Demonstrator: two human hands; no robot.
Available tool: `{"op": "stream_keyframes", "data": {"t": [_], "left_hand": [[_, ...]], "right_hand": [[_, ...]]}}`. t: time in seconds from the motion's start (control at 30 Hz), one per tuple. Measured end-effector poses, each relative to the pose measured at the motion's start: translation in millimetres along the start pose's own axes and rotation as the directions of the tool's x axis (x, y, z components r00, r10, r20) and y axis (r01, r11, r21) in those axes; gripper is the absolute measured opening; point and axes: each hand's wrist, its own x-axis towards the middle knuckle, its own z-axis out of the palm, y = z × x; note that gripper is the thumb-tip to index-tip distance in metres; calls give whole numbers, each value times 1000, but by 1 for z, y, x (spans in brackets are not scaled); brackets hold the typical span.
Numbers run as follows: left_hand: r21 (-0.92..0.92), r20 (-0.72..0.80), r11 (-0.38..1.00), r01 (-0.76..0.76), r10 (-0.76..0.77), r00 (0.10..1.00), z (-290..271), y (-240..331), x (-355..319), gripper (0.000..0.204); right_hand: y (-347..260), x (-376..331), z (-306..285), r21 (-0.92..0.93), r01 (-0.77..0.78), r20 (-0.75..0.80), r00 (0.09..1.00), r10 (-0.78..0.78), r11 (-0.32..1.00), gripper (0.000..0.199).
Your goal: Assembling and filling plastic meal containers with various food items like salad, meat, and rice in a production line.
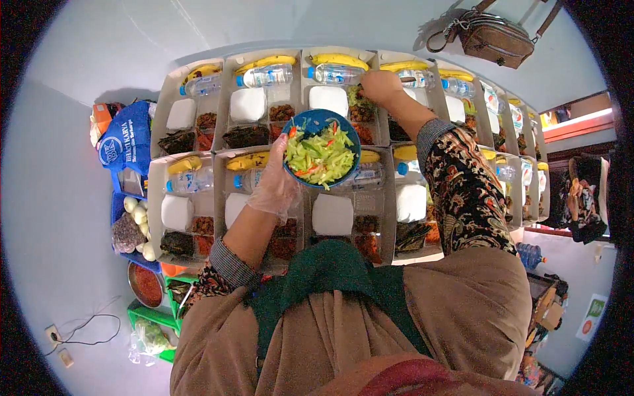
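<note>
My left hand [274,181], in a clear plastic glove, grips a blue bowl [355,157] by its left side. Sliced pale green vegetables with red chili pieces [320,155] fill much of it. Farther off and to the right, my right hand [382,89] is closed over a back-row meal box [340,54]. A thin brownish handle [407,80] shows beside this hand, seemingly from a spoon-like utensil; its other end is hidden. Green vegetables [360,104] lie in the box just below my fingers. That box also has a banana [339,61], a water bottle [337,74] and a white wrapped block [329,100].
Two rows of similar open boxes [181,221] stand close together. On the left are a blue bag [125,142], a blue crate [119,206] with white round items, a bowl of red food [145,285] and a green crate [142,313]. A brown bag [496,38] hangs at upper right.
</note>
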Motion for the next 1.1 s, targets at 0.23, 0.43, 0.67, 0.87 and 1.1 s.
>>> {"op": "stream_keyframes", "data": {"t": [0.23,0.43,0.67,0.87,1.1], "left_hand": [[48,-38,999,2,0,999,2,2,4,49],[33,-8,998,46,-46,999,3,5,13,50],[130,6,989,64,-65,998,19,5,37,56],[17,106,1000,22,-24,994,44,2,52,55],[-8,122,999,36,-35,992,52,-6,31,56]], "right_hand": [[7,-1,-9,25,-40,22,999,40,999,34],[17,-11,-29,29,-31,-39,999,32,999,38],[16,-49,-95,34,1,-215,977,7,999,40],[-24,-102,-140,18,192,-325,929,-176,981,44],[-29,-130,-146,148,387,-154,918,-365,910,33]]}}
